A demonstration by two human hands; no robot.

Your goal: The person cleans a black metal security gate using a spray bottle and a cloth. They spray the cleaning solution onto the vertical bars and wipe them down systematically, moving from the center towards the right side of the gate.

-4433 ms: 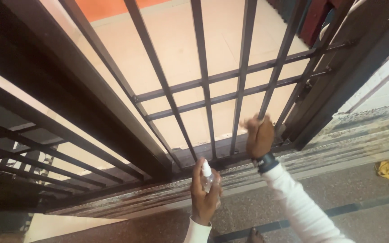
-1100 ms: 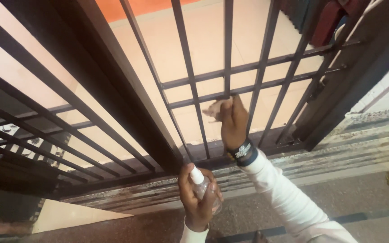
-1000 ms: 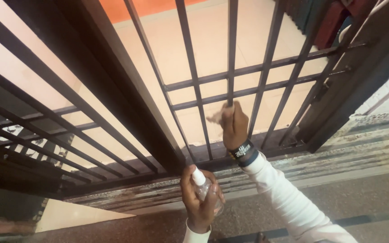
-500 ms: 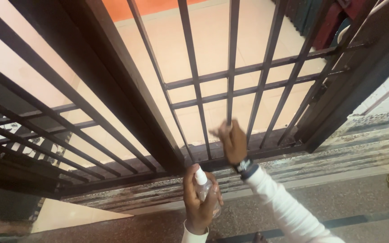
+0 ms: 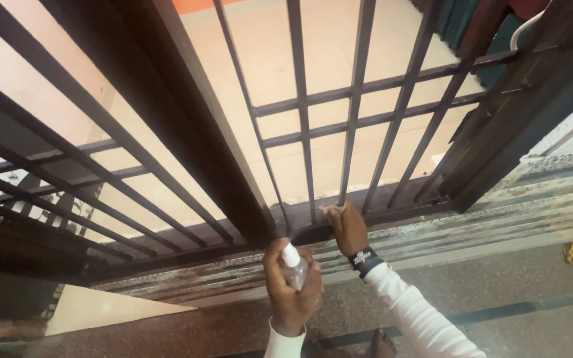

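Two hands work at one dark metal gate (image 5: 359, 119). One small clear spray bottle (image 5: 293, 268) with white nozzle sits upright in the closed left hand (image 5: 291, 292). Right hand (image 5: 347, 225) pinches probably a pale cloth (image 5: 331, 209) against the gate's bottom rail.

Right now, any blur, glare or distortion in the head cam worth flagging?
Head view: wide-angle distortion fans the dark gate bars outward; the pale floor behind them is bright and backlights the bars; the right hand at the bottom rail is slightly soft; the left hand with the spray bottle is sharper; the left corner is dim.
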